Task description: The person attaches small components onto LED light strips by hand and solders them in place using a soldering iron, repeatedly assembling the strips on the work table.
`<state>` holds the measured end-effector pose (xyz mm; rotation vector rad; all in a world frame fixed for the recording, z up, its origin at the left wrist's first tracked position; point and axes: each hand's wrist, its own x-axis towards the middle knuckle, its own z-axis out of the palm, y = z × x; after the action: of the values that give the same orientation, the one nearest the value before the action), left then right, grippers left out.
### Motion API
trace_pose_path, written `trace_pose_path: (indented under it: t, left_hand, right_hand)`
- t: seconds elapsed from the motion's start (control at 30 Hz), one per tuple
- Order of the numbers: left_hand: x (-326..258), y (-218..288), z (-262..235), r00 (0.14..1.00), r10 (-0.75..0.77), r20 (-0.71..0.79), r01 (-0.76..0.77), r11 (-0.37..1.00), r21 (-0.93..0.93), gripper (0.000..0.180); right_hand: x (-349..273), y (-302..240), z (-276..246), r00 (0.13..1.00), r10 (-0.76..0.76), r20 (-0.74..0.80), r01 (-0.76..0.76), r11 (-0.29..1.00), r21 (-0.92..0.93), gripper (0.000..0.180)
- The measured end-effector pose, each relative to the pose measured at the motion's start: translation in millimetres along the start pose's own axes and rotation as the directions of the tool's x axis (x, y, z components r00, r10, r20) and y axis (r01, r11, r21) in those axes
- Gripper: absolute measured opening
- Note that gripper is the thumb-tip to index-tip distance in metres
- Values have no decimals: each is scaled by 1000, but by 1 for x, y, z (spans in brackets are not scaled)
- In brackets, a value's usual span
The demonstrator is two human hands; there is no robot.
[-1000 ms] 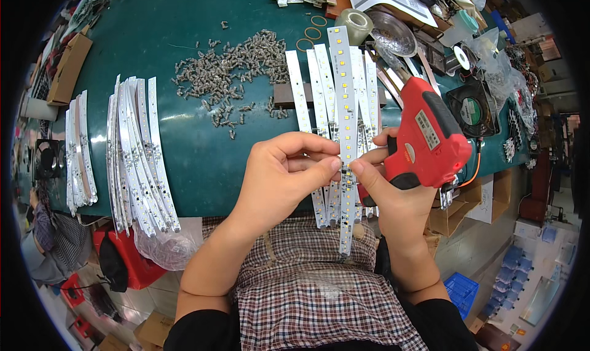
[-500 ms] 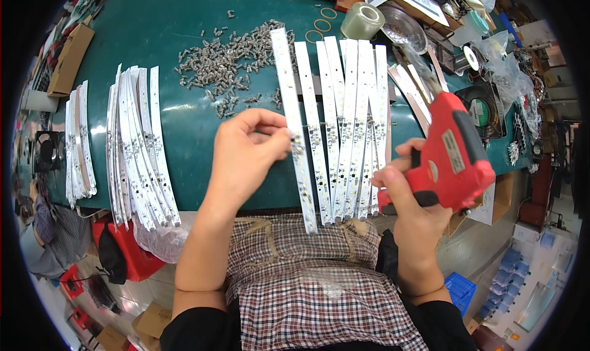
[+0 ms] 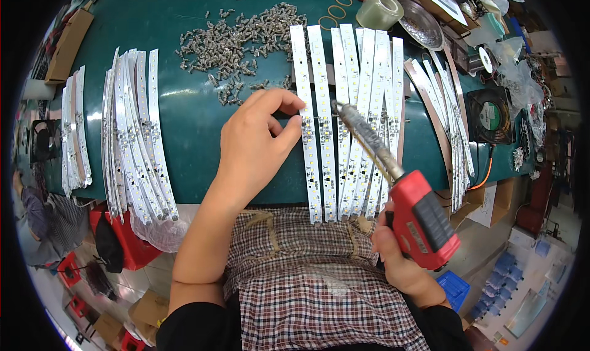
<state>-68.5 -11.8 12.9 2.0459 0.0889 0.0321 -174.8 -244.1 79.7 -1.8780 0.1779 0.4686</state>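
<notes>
My left hand pinches the left edge of a white LED strip near its middle, thumb and forefinger together. That strip lies leftmost in a row of similar strips, whose near ends reach over the table's front edge. My right hand grips a red and black soldering gun. Its long metal tip points up and left over the row, ending just above the strips beside the second one. Whether the tip touches anything, I cannot tell. A dark bar lies under the strips.
A heap of small metal parts lies beyond my left hand. Two bundles of LED strips are on the left. Right of the row are more strips, a black fan and an orange cable. A tape roll stands behind.
The tilted strip in my left hand now lies alongside the row. The soldering gun has swung round, its tip moving left over the strips, its body lower. The view has shifted slightly.
</notes>
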Motion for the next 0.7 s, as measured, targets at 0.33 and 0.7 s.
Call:
trace_pose_path:
  t: [0.33, 0.7]
  left_hand:
    - [2, -5, 0, 999, 38, 26, -39, 999, 26, 16]
    - [1, -5, 2, 997, 80, -17, -78, 993, 88, 18]
  right_hand:
    - [15, 19, 14, 989, -146, -7, 142, 969, -202, 19]
    - [19, 21, 18, 998, -64, 18, 66, 990, -125, 17]
